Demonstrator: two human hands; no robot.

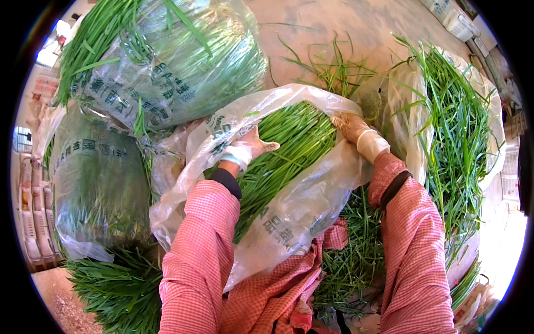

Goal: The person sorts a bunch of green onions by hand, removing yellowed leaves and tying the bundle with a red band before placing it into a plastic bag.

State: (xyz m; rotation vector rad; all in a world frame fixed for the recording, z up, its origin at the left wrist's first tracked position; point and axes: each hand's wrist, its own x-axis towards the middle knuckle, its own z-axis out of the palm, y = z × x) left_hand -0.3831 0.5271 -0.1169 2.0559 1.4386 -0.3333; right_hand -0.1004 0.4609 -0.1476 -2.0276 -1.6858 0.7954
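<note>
Before me lies a clear printed plastic bag (288,213), its wide mouth spread around a bundle of long green leaf stalks (292,137), which look like garlic chives. My left hand (255,144) is at the bag's left inner wall, thumb stretched apart towards the stalks. The plastic partly covers its fingers. At the right end of the mouth, my right hand (352,127) touches the bag's rim and the end of the bundle; its fingertips are partly hidden, so its grip is unclear. Whitish bands wrap both wrists.
Full bags of greens stand at upper left (200,62) and left (102,175). Leaf tops (121,288) spread at lower left. A plastic bag heaped with loose leaves (454,137) is at right. Leaf scraps (340,71) lie on the floor (292,25). White crates (37,208) stand at far left.
</note>
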